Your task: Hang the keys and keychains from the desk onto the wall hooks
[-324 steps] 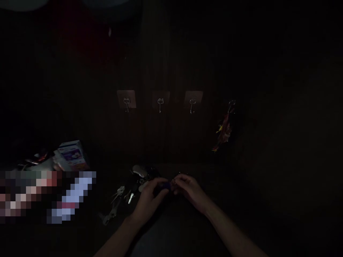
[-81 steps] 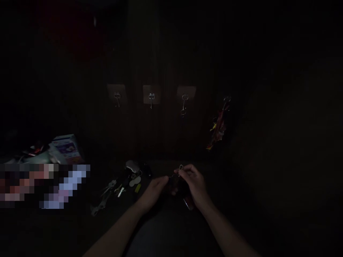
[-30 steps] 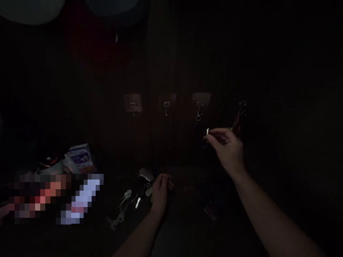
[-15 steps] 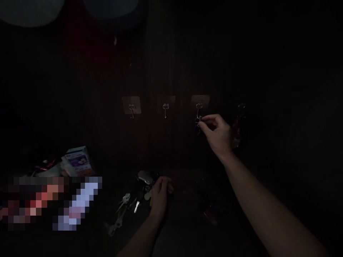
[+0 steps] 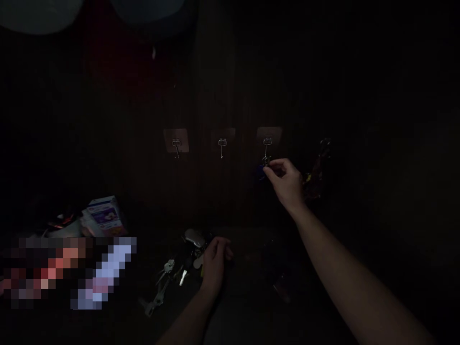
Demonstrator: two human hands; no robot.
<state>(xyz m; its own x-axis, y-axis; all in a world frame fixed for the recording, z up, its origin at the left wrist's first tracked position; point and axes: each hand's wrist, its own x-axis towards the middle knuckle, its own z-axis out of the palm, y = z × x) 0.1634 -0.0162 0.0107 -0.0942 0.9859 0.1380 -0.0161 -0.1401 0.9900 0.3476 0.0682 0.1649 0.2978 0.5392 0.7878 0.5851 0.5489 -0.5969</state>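
Note:
The scene is very dark. My right hand point(image 5: 288, 183) is raised to the wall and pinches a small key ring with a blue tag point(image 5: 262, 168) just under the third hook point(image 5: 267, 143). Whether the ring hangs on that hook I cannot tell. My left hand point(image 5: 214, 261) rests low on the dark surface, fingers curled loosely, beside a pile of keys point(image 5: 179, 268). What its fingers hold, if anything, is hidden.
Two bare metal hooks point(image 5: 176, 145) point(image 5: 222, 143) sit on the wall to the left. A red and yellow keychain point(image 5: 316, 177) hangs on a fourth hook at the right. A small white and purple box point(image 5: 104, 215) lies among clutter at the left.
My right hand rose from the surface with the key ring up to the third hook, then dipped slightly. The left hand stayed curled by the key pile.

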